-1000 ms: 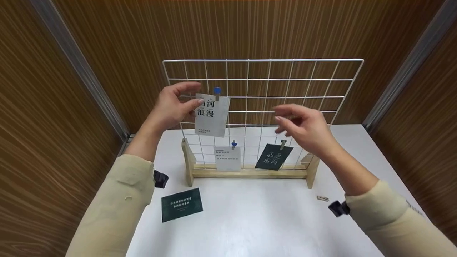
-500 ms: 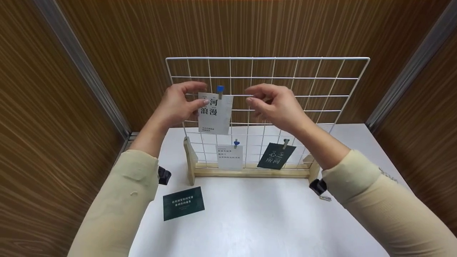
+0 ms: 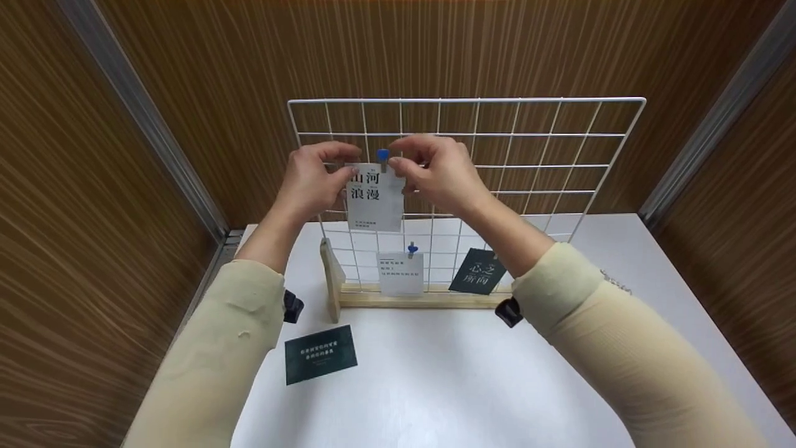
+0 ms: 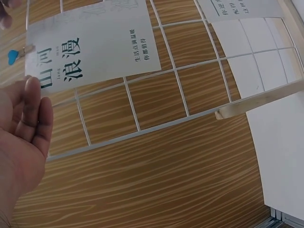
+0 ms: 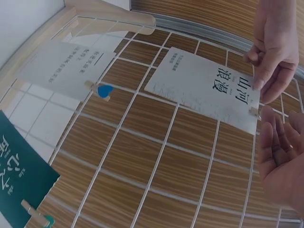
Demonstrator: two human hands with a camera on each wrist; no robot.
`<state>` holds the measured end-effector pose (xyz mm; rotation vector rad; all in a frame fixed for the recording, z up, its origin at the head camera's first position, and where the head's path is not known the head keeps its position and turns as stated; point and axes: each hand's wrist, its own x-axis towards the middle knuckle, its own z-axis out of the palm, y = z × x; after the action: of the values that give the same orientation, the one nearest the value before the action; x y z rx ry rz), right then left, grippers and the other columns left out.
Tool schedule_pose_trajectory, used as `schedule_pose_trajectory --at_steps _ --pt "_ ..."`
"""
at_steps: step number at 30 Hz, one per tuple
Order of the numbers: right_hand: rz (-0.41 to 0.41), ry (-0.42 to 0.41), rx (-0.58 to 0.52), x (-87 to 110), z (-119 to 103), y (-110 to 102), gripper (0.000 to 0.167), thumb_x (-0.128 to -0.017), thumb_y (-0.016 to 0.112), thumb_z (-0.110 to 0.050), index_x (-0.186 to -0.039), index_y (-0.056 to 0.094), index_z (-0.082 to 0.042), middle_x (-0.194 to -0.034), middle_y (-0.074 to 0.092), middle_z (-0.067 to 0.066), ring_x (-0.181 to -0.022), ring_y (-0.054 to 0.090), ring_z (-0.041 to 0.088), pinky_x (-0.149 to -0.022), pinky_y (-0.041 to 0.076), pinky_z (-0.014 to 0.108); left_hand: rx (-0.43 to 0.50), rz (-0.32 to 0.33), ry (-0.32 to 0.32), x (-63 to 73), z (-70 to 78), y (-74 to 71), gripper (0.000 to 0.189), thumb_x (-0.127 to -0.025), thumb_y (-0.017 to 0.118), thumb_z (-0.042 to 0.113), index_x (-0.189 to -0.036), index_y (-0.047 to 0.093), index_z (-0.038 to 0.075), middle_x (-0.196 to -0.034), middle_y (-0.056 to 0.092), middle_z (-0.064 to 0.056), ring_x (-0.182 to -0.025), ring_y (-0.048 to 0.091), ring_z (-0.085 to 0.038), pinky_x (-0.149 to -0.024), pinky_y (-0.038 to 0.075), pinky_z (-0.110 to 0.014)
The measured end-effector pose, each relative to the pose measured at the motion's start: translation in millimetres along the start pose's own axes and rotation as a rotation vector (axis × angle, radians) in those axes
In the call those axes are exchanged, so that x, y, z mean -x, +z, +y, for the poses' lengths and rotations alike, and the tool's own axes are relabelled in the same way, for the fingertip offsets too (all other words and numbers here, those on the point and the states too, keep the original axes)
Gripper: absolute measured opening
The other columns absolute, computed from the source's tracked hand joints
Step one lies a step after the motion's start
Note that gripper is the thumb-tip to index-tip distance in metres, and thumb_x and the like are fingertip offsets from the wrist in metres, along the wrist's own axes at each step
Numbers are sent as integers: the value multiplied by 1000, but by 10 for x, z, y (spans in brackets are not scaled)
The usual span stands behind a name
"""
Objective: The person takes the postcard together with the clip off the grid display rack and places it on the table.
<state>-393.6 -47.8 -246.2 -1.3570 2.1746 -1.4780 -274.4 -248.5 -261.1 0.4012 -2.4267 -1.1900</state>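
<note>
While the left hand (image 3: 308,185) pinches the upper left of the white card (image 3: 375,213), the right hand (image 3: 444,174) hangs loosely curved beside the blue-topped clip (image 3: 383,154), apparently gripping nothing; the card is in front of the wire grid (image 3: 466,99), above the lower card (image 3: 401,286); whether the clip bites the grid cannot be told; if it holds paper alone, a release could drop the card; a crooked squeeze or knock by the right hand could tilt it.

hands (image 3: 444,174) now nearer each other: right one moved left to just beside blue clip (image 3: 383,154)
</note>
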Motion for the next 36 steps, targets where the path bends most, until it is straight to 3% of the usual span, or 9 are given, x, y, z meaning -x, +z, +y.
schedule_pose_trajectory --at_steps 7,11,16,25,36 --pt "2 7 38 -91 22 83 32 -106 68 -18 -137 70 -9 -108 73 9 -96 73 24 -78 64 38 -18 16 17 -31 -4 -10 23 -103 71 12 -126 77 16 -122 73 -1 -108 68 -20 -96 58 -37" --pt "4 -4 72 -122 56 107 34 -106 68 -18 -139 69 -9 -107 74 9 -94 73 23 -74 63 32 -25 16 12 -35 -5 -17 21 -104 72 14 -124 77 17 -121 73 1 -109 68 -17 -97 57 -36" --pt "6 3 99 -153 90 134 34 -107 67 -17 -139 69 -9 -104 74 9 -91 74 22 -71 62 27 -36 8 6 -53 -19 -27 18 -104 72 17 -120 78 18 -119 72 3 -107 68 -15 -93 58 -34" --pt "-5 4 116 -195 108 153 33 -108 66 -17 -139 70 -9 -104 75 10 -92 74 22 -76 64 37 -45 -14 1 -92 -50 -81 16 -103 74 17 -117 80 18 -118 74 2 -106 69 -14 -91 58 -33" --pt "14 30 86 -224 96 150 27 -108 66 -18 -131 74 -8 -98 73 8 -86 73 21 -72 63 35 -41 -14 -7 -154 -59 -91 14 -101 76 16 -114 81 16 -112 75 2 -102 69 -14 -91 57 -33"
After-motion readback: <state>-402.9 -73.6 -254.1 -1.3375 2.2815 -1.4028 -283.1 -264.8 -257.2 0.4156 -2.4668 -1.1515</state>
